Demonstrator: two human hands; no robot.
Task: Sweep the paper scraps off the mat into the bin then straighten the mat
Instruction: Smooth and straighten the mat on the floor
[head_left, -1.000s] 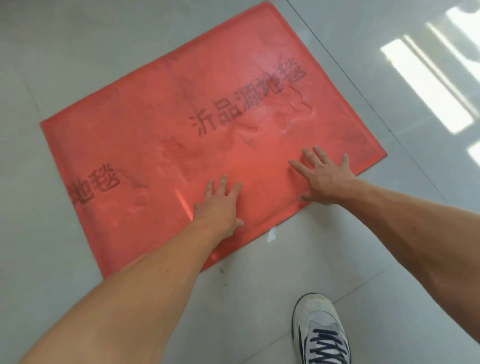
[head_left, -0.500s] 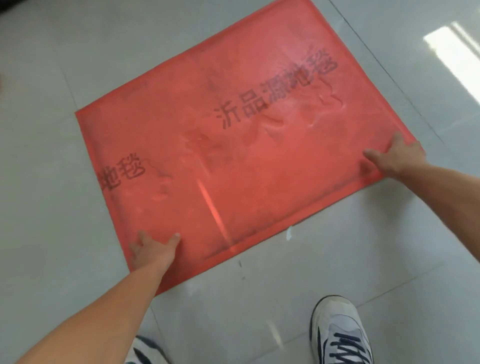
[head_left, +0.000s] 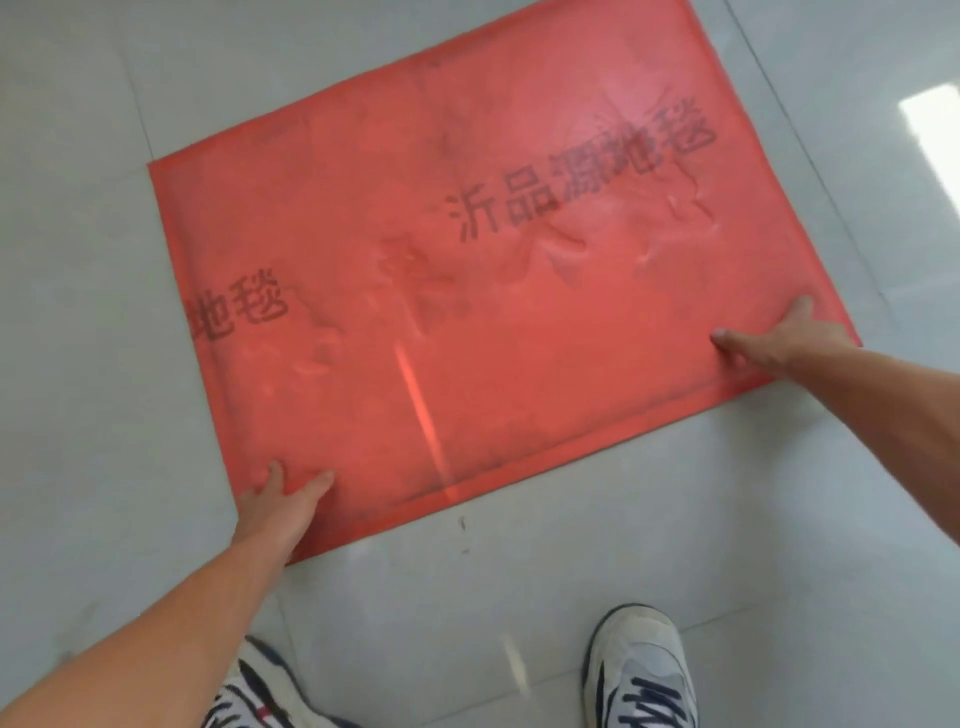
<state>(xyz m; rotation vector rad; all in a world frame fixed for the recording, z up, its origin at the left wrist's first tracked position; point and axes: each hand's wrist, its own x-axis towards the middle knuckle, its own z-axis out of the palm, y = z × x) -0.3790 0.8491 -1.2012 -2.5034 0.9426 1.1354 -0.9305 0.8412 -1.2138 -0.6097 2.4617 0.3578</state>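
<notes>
A red mat (head_left: 519, 322) with dark printed characters lies askew on the grey tiled floor. My left hand (head_left: 283, 501) rests on its near left corner, thumb and a finger stretched flat on the red surface. My right hand (head_left: 789, 338) rests on the near right corner the same way, thumb and forefinger spread on the mat. The other fingers of both hands are hidden past the mat's edges. I see no paper scraps on the mat, and no bin is in view.
My two white sneakers stand on the tiles just short of the mat's near edge, the left shoe (head_left: 260, 696) and the right shoe (head_left: 641, 670). A small dark speck (head_left: 462, 522) lies on the floor by that edge. Bright window glare (head_left: 930, 130) falls on the tiles at right.
Both hands slid from the middle of the mat's near edge out to its two near corners. The view shifted, bringing both shoes in.
</notes>
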